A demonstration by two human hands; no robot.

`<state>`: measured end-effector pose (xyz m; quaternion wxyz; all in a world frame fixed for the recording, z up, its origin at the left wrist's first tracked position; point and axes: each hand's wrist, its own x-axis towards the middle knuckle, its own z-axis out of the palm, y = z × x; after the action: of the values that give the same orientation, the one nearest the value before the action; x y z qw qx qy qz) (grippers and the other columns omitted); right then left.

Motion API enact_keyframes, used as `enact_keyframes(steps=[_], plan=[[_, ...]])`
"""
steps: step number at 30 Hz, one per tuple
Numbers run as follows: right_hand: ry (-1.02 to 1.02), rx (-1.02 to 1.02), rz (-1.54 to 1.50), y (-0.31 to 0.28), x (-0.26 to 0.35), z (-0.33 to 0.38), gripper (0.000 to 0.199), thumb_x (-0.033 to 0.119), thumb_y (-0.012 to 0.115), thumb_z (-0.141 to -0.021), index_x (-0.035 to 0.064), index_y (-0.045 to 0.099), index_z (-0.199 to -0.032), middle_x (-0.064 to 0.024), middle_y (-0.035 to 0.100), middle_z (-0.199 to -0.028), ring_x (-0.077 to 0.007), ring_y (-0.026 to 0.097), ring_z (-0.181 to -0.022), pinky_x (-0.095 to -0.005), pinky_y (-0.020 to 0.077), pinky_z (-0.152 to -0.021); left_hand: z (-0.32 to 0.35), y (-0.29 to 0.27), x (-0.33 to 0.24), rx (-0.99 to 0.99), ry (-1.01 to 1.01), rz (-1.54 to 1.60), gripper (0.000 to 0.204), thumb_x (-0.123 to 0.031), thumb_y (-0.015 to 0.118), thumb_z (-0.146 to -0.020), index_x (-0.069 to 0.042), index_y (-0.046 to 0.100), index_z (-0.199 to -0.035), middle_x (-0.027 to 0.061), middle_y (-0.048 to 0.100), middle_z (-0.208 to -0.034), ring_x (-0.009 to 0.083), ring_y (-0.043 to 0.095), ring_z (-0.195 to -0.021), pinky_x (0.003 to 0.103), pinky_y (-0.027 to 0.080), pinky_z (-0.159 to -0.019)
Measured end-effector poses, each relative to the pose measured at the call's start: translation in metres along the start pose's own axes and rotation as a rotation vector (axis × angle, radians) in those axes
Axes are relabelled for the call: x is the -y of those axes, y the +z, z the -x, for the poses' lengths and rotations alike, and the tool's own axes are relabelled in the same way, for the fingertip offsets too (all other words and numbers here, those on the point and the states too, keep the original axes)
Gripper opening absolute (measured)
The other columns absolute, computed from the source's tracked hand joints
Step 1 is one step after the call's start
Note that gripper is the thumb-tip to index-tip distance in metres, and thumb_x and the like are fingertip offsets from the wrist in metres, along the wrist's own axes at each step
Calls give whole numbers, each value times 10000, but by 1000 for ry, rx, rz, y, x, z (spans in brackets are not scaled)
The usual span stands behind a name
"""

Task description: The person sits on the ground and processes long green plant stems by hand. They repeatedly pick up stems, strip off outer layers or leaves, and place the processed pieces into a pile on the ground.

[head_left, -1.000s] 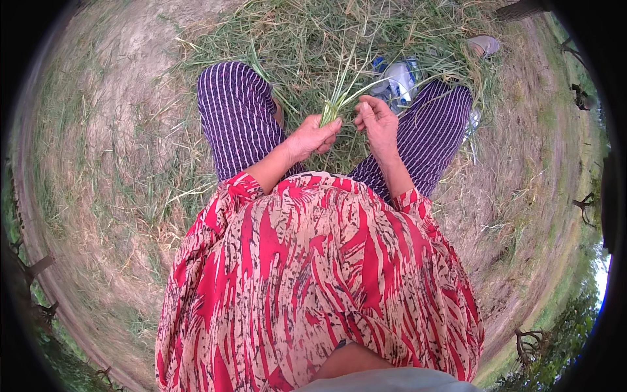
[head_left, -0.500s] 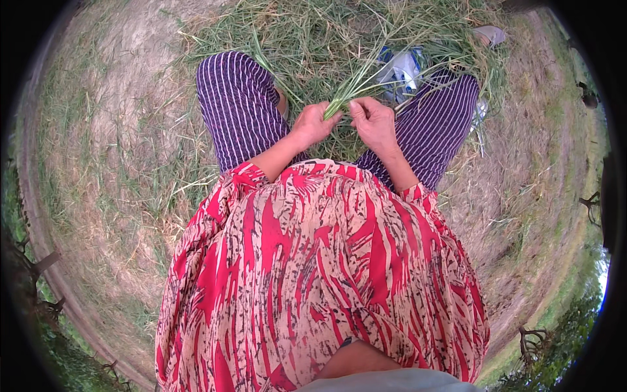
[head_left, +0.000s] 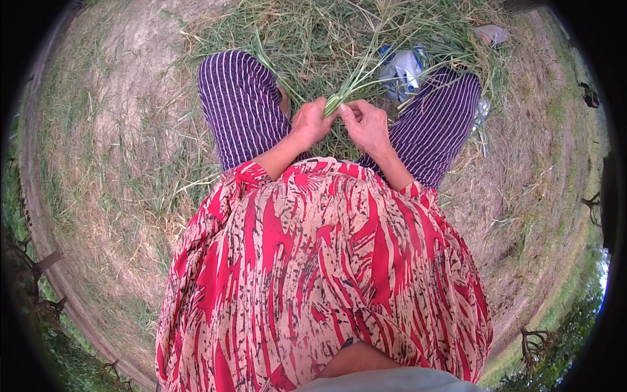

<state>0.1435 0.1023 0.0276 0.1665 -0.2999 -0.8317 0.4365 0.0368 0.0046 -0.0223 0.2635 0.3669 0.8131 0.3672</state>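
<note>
Just left of the blue-and-white bag, and a little nearer to you, there's your bundle of green stalks — nicely gathered at the base, too. Your left hand, the farther one from the bag, is closed around the lower ends, while the blades fan out past the bag's left side over the loose grass. Your right hand, on the side toward the bag, comes in with thumb and fingertips drawn narrow, right up at the stalks; whether they pinch one, I cannot tell from above. Now, to do this well, let the left fist do the steadying: firm enough that the bunch won't twist, light enough that the stems aren't crushed. Work the right fingertips close to the left thumb, where the stems are likely stiffest — out toward the bag they splay, and would probably bend away from a pinch. And with your right trouser leg beside the bag, that forearm looks short of room, so small finger moves should serve you better than wide pulls.
</note>
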Motion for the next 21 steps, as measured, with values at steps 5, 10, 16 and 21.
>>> enact_keyframes(steps=[5, 10, 16, 21], plan=[[153, 36, -49, 1, -27, -5, 163, 127, 548, -788, -18, 618, -809, -137, 607, -610, -195, 614, -540, -295, 482, -515, -1, 6, 5, 28, 48, 175, 247, -239, 599, -835, -5, 538, -880, 135, 616, -732, 287, 599, -684, 361, 464, -618], [458, 164, -512, -9, -15, -2, 200, 47, 506, -841, -82, 510, -994, -125, 595, -769, -147, 603, -609, -230, 493, -493, -3, 6, 10, 281, -135, 811, 266, -302, 540, -886, -43, 553, -945, -16, 532, -688, 81, 485, -566, 239, 407, -491], [254, 77, -402, 11, -21, 4, 188, 59, 556, -806, -75, 546, -938, -139, 616, -778, -162, 617, -614, -264, 500, -529, -1, 7, 4, 366, -125, 921, 402, -430, 490, -884, -51, 516, -1015, -2, 503, -703, 71, 460, -539, 203, 382, -470], [-69, -16, 21, 12, -15, 8, 120, 61, 594, -791, -6, 596, -890, -94, 563, -746, -172, 584, -635, -283, 477, -572, 1, 3, 2, 411, -40, 868, 417, -448, 467, -889, -54, 518, -1016, 4, 515, -757, 77, 476, -587, 202, 387, -491]])
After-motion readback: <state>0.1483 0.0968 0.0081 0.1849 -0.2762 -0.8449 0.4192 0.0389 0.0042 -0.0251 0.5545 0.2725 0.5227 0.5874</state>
